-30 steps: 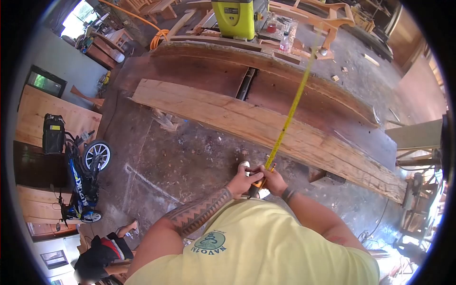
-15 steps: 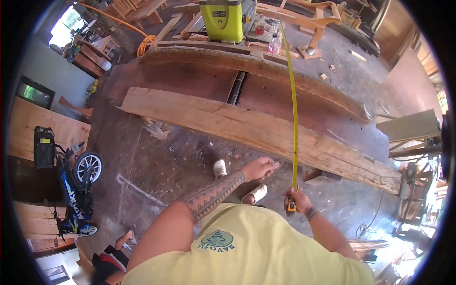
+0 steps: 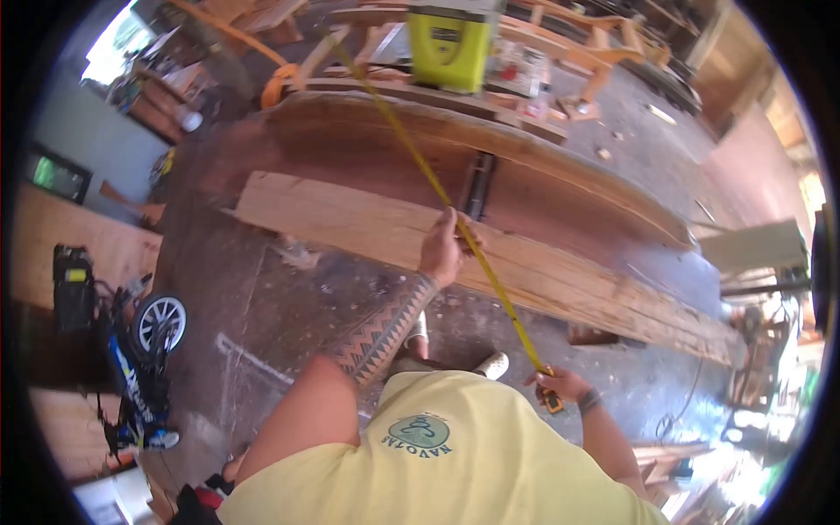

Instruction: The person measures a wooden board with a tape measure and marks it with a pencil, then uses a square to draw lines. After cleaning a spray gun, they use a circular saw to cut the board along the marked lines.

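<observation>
A yellow tape measure blade runs out long and slanting, from the lower right up to the top left, across a pale wooden plank. My right hand is wrapped round the tape's orange and black case, to the right of my shirt. Further up, my left hand is raised over the plank's near edge, its fingers closed at the blade. Behind the plank lies a wide brown slab with a dark gap across its middle.
A green machine stands beyond the slab, with an orange hose to its left. A blue and black bike is at the left. Wooden furniture frames stand at the back right. Part of another person shows at the lower left.
My left hand has risen from below the plank to the blade. The blade's far end has swung from upper right to upper left. The view has shifted slightly.
</observation>
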